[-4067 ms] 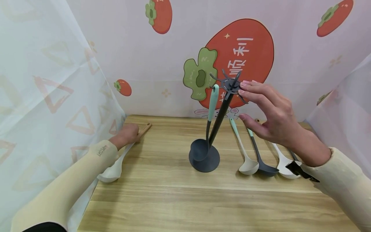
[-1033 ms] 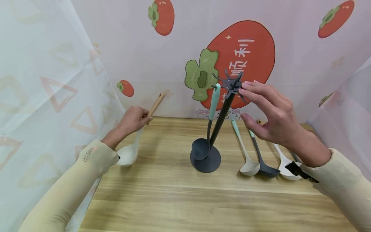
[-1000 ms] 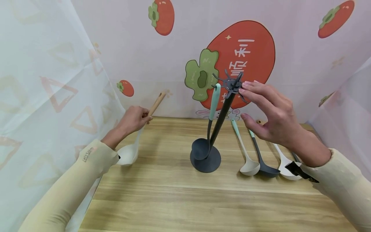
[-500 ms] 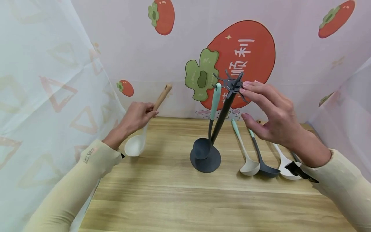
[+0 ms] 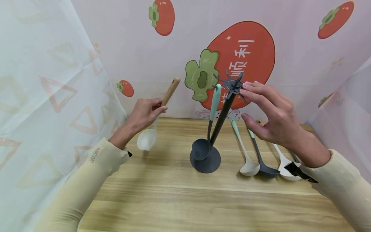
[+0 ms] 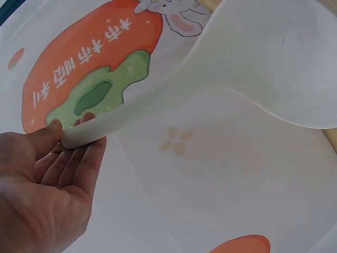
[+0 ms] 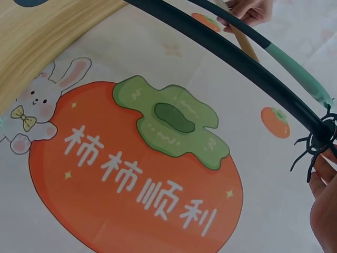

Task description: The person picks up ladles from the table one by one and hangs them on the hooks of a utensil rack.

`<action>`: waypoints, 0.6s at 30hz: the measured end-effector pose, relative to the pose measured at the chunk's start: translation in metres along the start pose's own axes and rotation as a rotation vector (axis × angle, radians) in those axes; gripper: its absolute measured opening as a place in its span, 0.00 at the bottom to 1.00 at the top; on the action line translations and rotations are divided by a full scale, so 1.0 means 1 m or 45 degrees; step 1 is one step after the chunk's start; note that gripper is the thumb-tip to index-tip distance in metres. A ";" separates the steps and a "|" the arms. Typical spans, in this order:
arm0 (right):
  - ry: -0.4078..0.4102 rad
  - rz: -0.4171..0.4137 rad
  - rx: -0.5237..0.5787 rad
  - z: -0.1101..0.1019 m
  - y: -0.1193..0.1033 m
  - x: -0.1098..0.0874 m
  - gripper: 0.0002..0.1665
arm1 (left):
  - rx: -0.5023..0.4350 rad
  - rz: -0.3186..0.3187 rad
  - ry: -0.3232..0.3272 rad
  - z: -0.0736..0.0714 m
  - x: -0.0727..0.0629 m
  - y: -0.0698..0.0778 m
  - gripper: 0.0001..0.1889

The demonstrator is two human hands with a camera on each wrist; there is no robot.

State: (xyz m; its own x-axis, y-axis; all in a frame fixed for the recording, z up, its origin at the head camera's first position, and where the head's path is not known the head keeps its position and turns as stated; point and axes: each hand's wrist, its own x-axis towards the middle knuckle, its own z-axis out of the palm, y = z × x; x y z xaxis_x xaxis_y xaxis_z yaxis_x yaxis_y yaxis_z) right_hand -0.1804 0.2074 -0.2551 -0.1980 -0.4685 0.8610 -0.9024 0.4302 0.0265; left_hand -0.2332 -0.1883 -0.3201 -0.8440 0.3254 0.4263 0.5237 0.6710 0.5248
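Underneath, pale wooden table [image 5: 179, 199]; persimmon-print curtain [image 5: 121, 42] behind; left hand [image 5: 145, 112] gripping white ladle [image 5: 147, 138]; right hand [image 5: 272, 112] open-fingered at rack [image 5: 229, 85].

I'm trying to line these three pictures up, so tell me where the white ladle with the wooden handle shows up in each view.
Head: the white ladle hangs left of centre, gripped by the left hand, bowl low, wooden handle slanting up right.
Left wrist: its pale bowl fills the upper right; the fingers hold the handle at lower left.
Right wrist: only its wooden handle shows, top centre.
Shared landmark: the persimmon print on the backdrop.
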 end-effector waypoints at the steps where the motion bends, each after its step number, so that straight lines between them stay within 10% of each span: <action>1: 0.001 0.001 0.001 0.000 0.000 0.000 0.34 | -0.008 0.001 -0.001 0.000 0.001 0.002 0.09; 18: 0.020 -0.019 0.016 0.002 0.003 0.001 0.32 | -0.196 0.094 0.085 0.007 0.006 0.033 0.11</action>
State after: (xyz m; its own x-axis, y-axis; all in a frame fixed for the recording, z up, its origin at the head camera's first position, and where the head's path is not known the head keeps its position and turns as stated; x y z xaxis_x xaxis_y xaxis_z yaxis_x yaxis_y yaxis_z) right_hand -0.1840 0.2066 -0.2557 -0.1788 -0.4623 0.8685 -0.9097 0.4139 0.0331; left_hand -0.2218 -0.1597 -0.3049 -0.7956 0.3218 0.5133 0.6001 0.5354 0.5943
